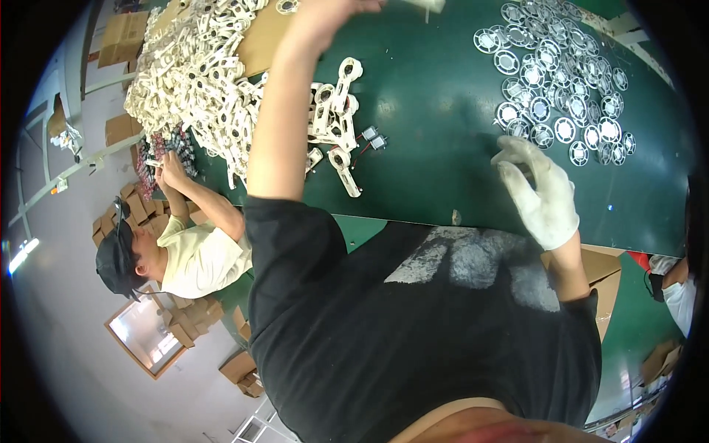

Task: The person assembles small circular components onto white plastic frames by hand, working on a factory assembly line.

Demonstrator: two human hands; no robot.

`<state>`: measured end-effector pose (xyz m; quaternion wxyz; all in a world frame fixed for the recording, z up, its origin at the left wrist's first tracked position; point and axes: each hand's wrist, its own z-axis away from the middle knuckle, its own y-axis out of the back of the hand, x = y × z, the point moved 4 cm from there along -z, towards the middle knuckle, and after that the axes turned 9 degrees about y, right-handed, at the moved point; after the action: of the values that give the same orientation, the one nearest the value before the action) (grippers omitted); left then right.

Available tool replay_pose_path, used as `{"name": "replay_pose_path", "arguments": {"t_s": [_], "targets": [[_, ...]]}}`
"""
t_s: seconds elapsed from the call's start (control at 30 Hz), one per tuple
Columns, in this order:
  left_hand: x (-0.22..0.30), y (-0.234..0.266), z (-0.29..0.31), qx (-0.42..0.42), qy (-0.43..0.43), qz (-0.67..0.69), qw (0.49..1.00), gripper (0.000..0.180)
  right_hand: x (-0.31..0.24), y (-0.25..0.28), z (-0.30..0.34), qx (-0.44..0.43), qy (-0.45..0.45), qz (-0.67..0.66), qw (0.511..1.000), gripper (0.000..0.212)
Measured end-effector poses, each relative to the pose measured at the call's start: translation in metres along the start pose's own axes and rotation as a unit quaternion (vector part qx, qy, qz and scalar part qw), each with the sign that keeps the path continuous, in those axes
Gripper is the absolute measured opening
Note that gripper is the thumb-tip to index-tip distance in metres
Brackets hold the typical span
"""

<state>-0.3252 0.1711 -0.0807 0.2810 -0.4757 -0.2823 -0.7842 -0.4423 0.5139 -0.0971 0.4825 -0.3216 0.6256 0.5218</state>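
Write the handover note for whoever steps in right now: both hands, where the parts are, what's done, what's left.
Left hand: bare, raised at the far edge of the table, blurred; grip unclear.
Right hand: gloved, open and empty, over the green table, just short of the round discs.
Parts: heap of white brackets at far left; loose brackets beside two small motors.
Done: no assembled piece shows.
Left: both piles, it seems.
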Motion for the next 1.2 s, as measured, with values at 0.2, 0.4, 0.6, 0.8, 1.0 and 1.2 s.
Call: {"name": "replay_pose_path", "arguments": {"t_s": [0.2, 0.4, 0.6, 0.8, 1.0, 1.2], "targets": [[-0.034, 0.115, -0.079, 0.245, -0.140, -0.342, 0.896, 0.041, -0.011, -0.002, 0.008, -0.049, 0.041, 0.088, 0.994, 0.025], [-0.077, 0.161, -0.067, 0.220, -0.091, -0.549, 0.801, 0.044, 0.001, -0.005, 0.016, -0.074, 0.007, 0.098, 0.992, 0.029], [-0.054, 0.113, -0.027, 0.177, -0.076, -0.371, 0.908, 0.026, -0.008, -0.002, 0.004, -0.073, 0.079, 0.133, 0.985, 0.026], [-0.011, -0.085, 0.095, -0.064, -0.171, -0.212, 0.960, 0.021, -0.015, 0.011, -0.005, 0.137, 0.244, 0.270, 0.921, 0.069], [-0.040, -0.168, 0.131, -0.119, -0.193, -0.100, 0.969, 0.030, 0.012, 0.021, 0.011, 0.173, 0.097, 0.255, 0.946, 0.037], [-0.084, -0.186, 0.119, -0.016, -0.335, -0.405, 0.851, 0.054, 0.042, 0.047, 0.028, 0.161, -0.132, 0.226, 0.952, 0.035]]}}
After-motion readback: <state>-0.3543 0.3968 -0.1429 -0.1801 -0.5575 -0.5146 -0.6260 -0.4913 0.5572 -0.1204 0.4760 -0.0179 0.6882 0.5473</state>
